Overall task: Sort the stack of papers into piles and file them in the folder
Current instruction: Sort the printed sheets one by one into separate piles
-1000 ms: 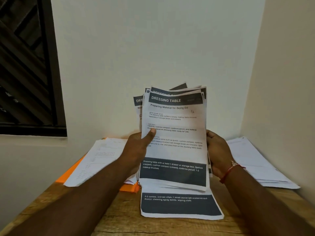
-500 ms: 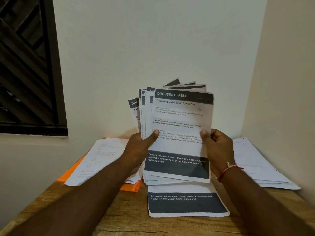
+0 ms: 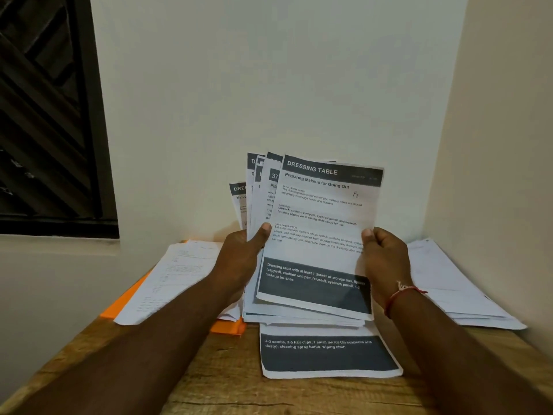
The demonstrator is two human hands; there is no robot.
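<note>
Stack of papers (image 3: 259,202), fanned, upright above bench (image 3: 224,381); left hand (image 3: 241,260) grips it, thumb pressed on front, rest hidden behind. Right hand (image 3: 387,265) pinches right edge of front sheet (image 3: 321,226), headed "DRESSING TABLE": thumb on face, fingers (image 3: 384,239) curled behind. Sheet tilted, overlapping stack. Dark-banded pile (image 3: 329,354) flat on bench, near centre. Left: white pile (image 3: 173,274) lying on orange folder (image 3: 227,328). Right: second white pile (image 3: 449,283) by wall. Red thread bracelet (image 3: 401,293) on right wrist.

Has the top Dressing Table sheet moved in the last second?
Yes: the top sheet slid right and tilted clockwise, judged against the printed sheet lying flat on the table.
</note>
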